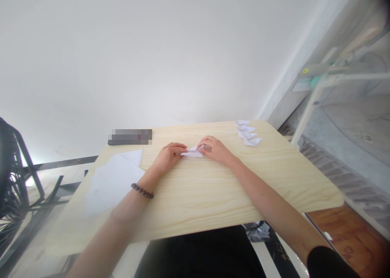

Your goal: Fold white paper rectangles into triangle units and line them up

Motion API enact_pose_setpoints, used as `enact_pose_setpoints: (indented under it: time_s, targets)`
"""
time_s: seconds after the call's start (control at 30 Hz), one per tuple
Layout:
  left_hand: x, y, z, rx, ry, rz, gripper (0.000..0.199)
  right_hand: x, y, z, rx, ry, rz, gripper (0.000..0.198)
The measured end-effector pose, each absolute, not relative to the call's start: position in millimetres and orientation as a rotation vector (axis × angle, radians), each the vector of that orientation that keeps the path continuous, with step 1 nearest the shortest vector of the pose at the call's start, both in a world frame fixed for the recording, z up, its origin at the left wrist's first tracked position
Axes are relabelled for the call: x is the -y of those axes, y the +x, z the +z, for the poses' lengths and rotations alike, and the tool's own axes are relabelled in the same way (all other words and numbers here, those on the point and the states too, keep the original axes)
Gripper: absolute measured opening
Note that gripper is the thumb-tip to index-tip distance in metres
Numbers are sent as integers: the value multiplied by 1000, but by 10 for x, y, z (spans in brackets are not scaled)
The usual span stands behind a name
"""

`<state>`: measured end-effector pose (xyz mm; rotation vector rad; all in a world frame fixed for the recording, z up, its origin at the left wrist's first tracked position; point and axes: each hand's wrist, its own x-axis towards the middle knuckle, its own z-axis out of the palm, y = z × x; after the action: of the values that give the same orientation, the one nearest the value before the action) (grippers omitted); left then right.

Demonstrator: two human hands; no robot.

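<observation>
A small folded piece of white paper [192, 153] lies between my hands at the middle of the wooden table. My left hand [170, 156] pinches its left end, thumb and fingers together. At its right end, my right hand [215, 149] grips a raised flap between thumb and fingertips. Several folded white paper boats [248, 135] stand in an overlapping row at the back right. Sheets of white paper [114, 184] are spread on the left, partly behind my left forearm, which wears a dark bead bracelet [142, 191].
A dark flat box [130, 137], blurred by pixelation, lies at the table's back left. The table [198, 205] meets a white wall [183, 58] behind. To the left stands a black chair [18, 160]; on the right is a white metal frame [313, 103].
</observation>
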<state>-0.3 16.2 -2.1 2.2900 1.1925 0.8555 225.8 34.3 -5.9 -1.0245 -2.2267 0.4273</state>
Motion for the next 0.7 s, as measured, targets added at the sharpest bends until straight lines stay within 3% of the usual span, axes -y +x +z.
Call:
enact_pose_setpoints:
  time_s: [0.43, 0.7]
  targets:
    - [-103, 24, 51, -977, 2502, 741, 23, -311, 2222, -45, 2299, -1002, 422, 16]
    - [-142, 10, -19, -1240, 2699, 690, 31, -280, 2194, -17, 2334, -890, 434, 18]
